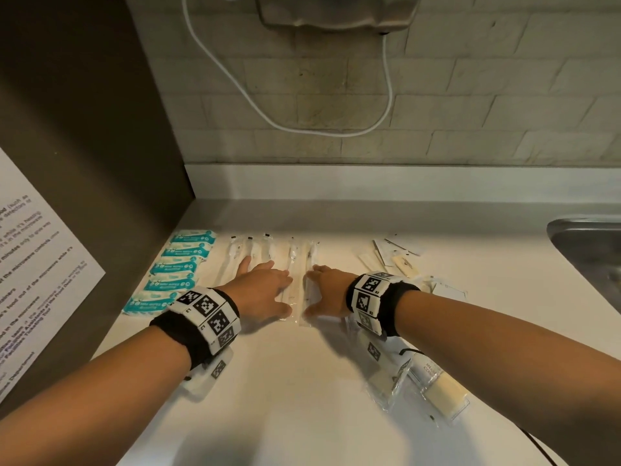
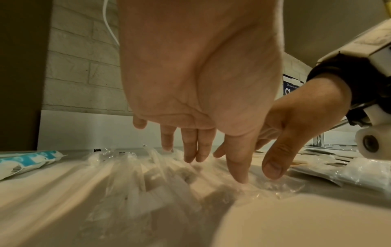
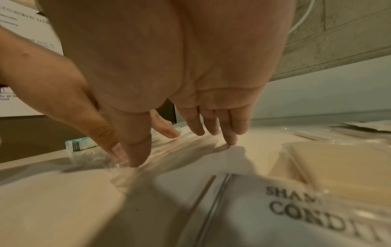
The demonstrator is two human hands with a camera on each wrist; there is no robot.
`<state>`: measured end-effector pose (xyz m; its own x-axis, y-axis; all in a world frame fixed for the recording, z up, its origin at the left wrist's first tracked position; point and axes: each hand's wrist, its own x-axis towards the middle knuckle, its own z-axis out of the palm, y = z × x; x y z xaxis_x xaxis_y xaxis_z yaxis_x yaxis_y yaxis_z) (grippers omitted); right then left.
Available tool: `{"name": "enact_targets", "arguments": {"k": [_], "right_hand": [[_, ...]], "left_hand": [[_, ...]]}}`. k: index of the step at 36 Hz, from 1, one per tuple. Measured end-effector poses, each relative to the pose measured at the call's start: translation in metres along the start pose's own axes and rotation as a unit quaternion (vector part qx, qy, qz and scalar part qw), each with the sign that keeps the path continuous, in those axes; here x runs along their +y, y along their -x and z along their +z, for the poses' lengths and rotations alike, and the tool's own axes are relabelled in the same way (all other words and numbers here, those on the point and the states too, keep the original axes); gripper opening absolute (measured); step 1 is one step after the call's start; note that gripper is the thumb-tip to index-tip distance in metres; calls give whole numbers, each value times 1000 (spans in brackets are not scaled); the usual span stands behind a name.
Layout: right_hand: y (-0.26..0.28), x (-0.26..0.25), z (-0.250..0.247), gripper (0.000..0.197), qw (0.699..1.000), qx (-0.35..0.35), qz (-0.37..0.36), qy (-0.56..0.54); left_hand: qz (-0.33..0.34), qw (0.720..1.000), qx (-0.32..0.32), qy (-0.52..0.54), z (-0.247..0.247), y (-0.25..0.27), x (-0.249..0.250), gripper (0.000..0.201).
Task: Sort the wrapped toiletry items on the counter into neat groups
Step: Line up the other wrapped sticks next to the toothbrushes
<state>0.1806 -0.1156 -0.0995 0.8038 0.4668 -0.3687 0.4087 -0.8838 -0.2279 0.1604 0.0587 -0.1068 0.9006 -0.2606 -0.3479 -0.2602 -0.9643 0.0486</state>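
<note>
Several toothbrushes in clear wrappers (image 1: pixel 267 252) lie side by side on the white counter (image 1: pixel 302 381). My left hand (image 1: pixel 265 285) lies flat on them with straight fingers (image 2: pixel 190 153). My right hand (image 1: pixel 326 290) presses the rightmost wrapper (image 1: pixel 300 297) from the right, fingers straight (image 3: pixel 231 138), thumb beside the left thumb (image 3: pixel 115 147). A column of teal-and-white packets (image 1: pixel 176 270) sits to the left of the toothbrushes. Shampoo and conditioner sachets (image 1: pixel 437 385) lie under my right forearm. Small flat wrapped items (image 1: pixel 396 258) are scattered at the back right.
A dark cabinet panel (image 1: pixel 84 146) with a printed notice (image 1: pixel 37 264) bounds the counter's left side. A steel sink (image 1: pixel 591 250) opens at the right. Behind is a tiled wall with a mounted appliance (image 1: pixel 336 11) and a hanging white cord (image 1: pixel 302 127).
</note>
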Motion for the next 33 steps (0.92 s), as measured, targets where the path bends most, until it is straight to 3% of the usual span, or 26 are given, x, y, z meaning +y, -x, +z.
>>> {"name": "enact_targets", "arguments": {"k": [4, 7, 10, 13, 18, 23, 30, 33], "right_hand": [[14, 9, -9, 79, 1000, 12, -11, -3], [32, 30, -22, 61, 999, 36, 14, -6], [52, 62, -36, 47, 997, 35, 66, 7], [70, 97, -46, 45, 992, 24, 127, 10], [92, 140, -45, 57, 983, -6, 185, 14], [98, 162, -27, 50, 983, -10, 183, -34], [102, 183, -23, 43, 985, 13, 168, -43], [104, 193, -26, 39, 986, 14, 165, -23]], "left_hand": [[1, 998, 61, 15, -6, 0, 2, 58], [-11, 986, 142, 83, -15, -4, 13, 45], [-15, 974, 172, 149, -27, -11, 35, 32], [-10, 976, 162, 144, -37, -27, 65, 42], [-19, 990, 104, 92, -43, -54, 122, 78], [-52, 988, 38, 138, -34, -84, 164, 79], [-109, 984, 43, 132, -23, -111, 184, 90], [-114, 985, 46, 124, -25, -113, 189, 75]]}}
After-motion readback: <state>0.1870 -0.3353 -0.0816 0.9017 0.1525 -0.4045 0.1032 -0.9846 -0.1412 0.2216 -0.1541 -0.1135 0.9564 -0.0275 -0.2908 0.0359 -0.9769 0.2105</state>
